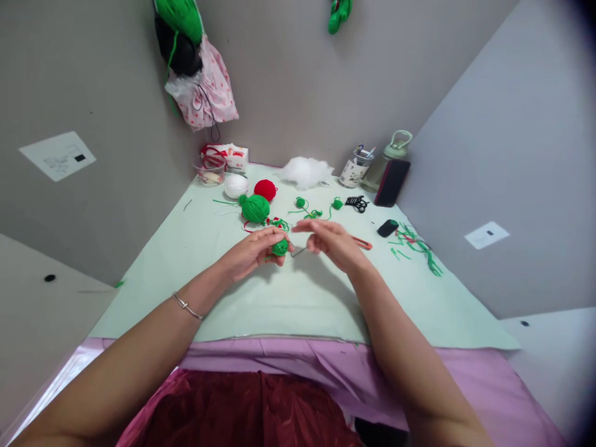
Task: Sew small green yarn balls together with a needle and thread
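Over the middle of the table, my left hand (261,248) is closed around a small round green yarn piece (280,248), held between thumb and fingers. A thin dark thread (298,252) runs from this piece to my right hand (333,241). The right thumb and lower fingers are pinched together where the thread meets them, while its upper fingers reach out toward the left. Whether a needle sits in that pinch is too small to make out. Just beyond the hands lie a green yarn ball (255,208) and a tangle of green and red yarn bits (278,223).
Behind are a red yarn ball (265,190), a white yarn ball (236,185) and white stuffing (305,172). To the right lie black scissors (357,203), an orange cutter (362,243), a black oval object (387,228) and green scraps (421,248). A phone (392,183) leans on a bottle (378,167).
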A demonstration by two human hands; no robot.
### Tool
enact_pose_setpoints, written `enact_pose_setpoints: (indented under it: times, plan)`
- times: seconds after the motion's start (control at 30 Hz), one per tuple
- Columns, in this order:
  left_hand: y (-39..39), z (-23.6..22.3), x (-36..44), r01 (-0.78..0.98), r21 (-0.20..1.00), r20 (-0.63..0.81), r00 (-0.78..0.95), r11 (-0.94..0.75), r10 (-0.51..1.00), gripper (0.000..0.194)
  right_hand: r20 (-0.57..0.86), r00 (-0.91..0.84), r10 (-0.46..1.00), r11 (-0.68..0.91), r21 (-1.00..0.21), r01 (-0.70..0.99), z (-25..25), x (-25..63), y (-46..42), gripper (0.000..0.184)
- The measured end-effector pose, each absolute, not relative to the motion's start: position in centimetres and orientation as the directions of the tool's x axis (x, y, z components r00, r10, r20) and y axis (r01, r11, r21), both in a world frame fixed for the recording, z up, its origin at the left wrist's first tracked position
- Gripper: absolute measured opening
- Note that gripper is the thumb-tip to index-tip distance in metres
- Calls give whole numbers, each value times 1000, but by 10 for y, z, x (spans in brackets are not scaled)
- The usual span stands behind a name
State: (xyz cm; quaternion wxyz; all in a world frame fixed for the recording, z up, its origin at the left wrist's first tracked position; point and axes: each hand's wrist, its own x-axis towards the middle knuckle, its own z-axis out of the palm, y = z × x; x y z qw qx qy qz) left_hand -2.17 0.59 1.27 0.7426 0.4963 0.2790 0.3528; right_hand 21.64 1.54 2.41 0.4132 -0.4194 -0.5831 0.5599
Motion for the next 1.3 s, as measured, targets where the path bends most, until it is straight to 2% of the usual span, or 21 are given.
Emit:
enact_pose_setpoints:
  times: [0.07, 0.17, 0.27, 0.5, 0.8, 1.1, 1.3]
  plan:
    - [7, 12, -23, -250, 935, -61, 588, 252, 807, 29, -56, -511, 858, 2, -994, 113, 27, 203, 6, 44]
    - [7, 10, -23, -242, 938, -61, 586, 246, 808, 28, -72, -616, 784, 116, -959, 260, 34, 213, 1, 45]
    - [6, 8, -21, -227, 943, -47, 629, 241, 776, 26, -26, -592, 805, 228, -909, 350, 38, 228, 4, 40]
    - [5, 6, -19, -253, 942, 1, 658, 221, 753, 24, 148, -393, 907, 351, -783, 514, 30, 218, 8, 35]
    - [5, 8, -22, -236, 934, -34, 685, 266, 727, 42, 81, -435, 897, 310, -816, 487, 28, 224, 10, 37]
    - [6, 7, -16, -286, 945, 41, 580, 157, 813, 36, 85, -422, 902, 305, -817, 489, 30, 221, 7, 36]
    - [4, 8, -16, -247, 950, 4, 625, 193, 781, 33, 111, -417, 902, 324, -812, 485, 29, 221, 9, 33]
